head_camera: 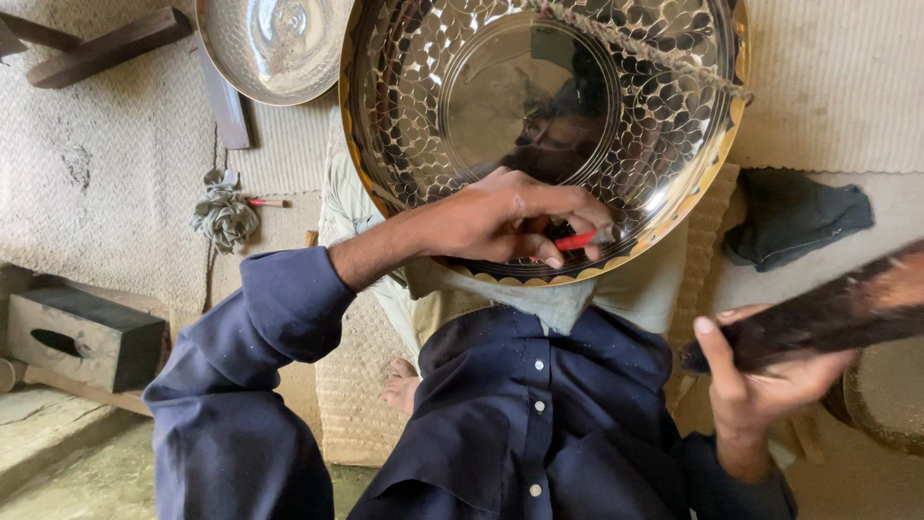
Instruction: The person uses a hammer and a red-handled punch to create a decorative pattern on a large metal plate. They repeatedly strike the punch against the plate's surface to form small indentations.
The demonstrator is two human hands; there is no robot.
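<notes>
— Gripping anything, those hands?

— Both are. The left hand (pixel 510 217) is closed around a small red-handled tool (pixel 576 241), pinched between thumb and fingers, with its tip set against the near inner wall of the big brass bowl (pixel 539 87). The right hand (pixel 760 380), near and to the right, is clenched on the handle of a dark wooden mallet (pixel 828 313) that sticks out toward the right edge.

— Where does the bowl sit?

— Tilted up on the person's lap, its polished, scale-patterned inside facing the camera, its scalloped rim low against the blue shirt (pixel 539 414). A rope (pixel 645 48) crosses its far right part. I cannot tell what else props it.

— What could go wrong?

— My guess: the tool tip rests on a slick curved wall, so a strike that lands off-centre could make it skid and scratch the pattern. The fingers sit just beside the tool's end, so a stray mallet blow might catch them. The bowl seems steadied mostly by the lap and the left hand; a hard knock could rock it.

— Anything around?

— A second, smaller metal bowl (pixel 274 48) lies far left on the woven mat (pixel 115 144), with a grey wooden block (pixel 87 337) at left, a knotted rag (pixel 226 217) beyond it, and a dark cloth (pixel 799 217) at right.
</notes>
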